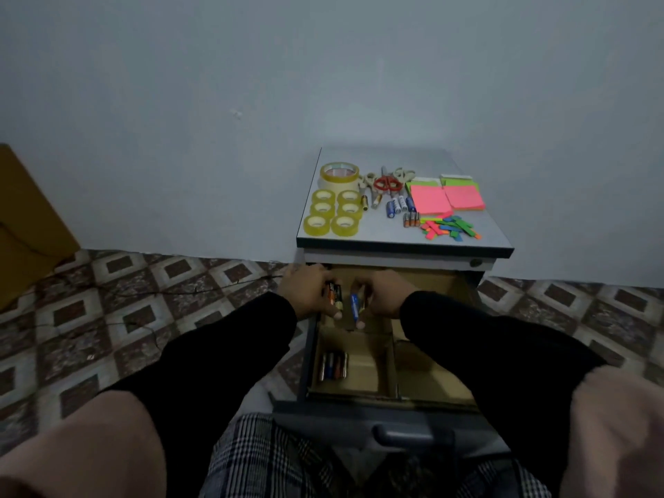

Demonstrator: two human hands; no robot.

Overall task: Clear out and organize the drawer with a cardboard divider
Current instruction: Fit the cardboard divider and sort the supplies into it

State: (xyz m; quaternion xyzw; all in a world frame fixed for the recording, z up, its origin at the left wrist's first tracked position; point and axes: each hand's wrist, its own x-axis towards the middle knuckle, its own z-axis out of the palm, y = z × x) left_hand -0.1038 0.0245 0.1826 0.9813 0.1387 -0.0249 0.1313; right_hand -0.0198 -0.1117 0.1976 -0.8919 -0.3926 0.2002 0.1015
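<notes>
left hand [309,292]: fingers curled round black batteries [333,292] | right hand [381,295]: fingers pinching blue battery [355,306] | both over open drawer [363,404] with cardboard divider [391,357]

a grey metal drawer [377,416] stands pulled open below a small cabinet, its dark handle nearest the viewer. inside it sits a brown cardboard divider [390,357] whose upright walls split the space into compartments. in the near left compartment, a row of small batteries [334,365] lies side by side against the left wall. above the far part of the drawer are black-and-orange batteries [333,293] and a blue battery [355,306].
</notes>
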